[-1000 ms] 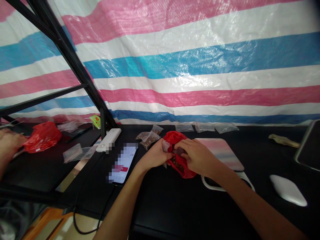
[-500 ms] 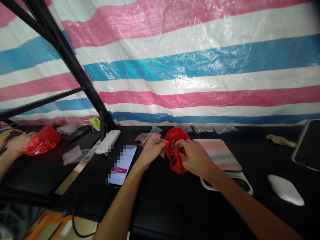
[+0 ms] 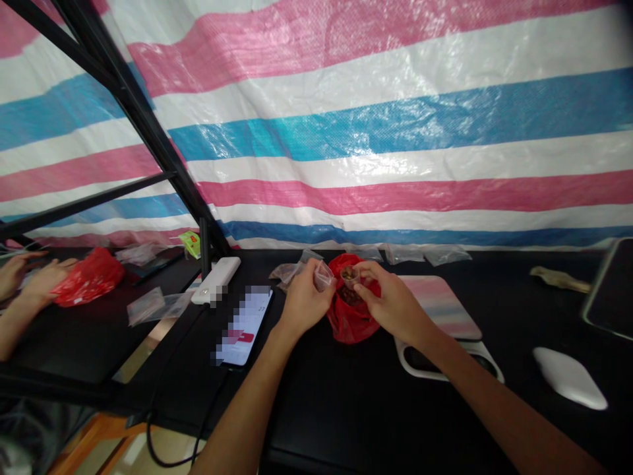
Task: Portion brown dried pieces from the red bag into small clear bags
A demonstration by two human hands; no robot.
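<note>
My right hand (image 3: 388,293) pinches a small clear cup (image 3: 350,275) with brown bits in it, just above the mouth of a red plastic bag (image 3: 352,328). More small brown pieces lie inside that bag; what they are I cannot make out. My left hand (image 3: 307,300) is closed on a small clear plastic bag (image 3: 324,276), held at the red bag's left edge. Behind the left hand, another clear bag with brownish contents (image 3: 283,273) rests on the table.
Left of my forearm lie a lit phone (image 3: 246,330) and a white power strip (image 3: 216,280). Clear bags (image 3: 448,254) line the back edge. A striped pad (image 3: 440,300), white mouse (image 3: 568,377) and tablet-like device (image 3: 610,290) are on the right. A co-worker's hands (image 3: 37,280) are at far left.
My right hand has lifted the small cup with brown bits out of the red bag. My left hand has shifted slightly right and turned, bringing the clear bag closer to the cup.
</note>
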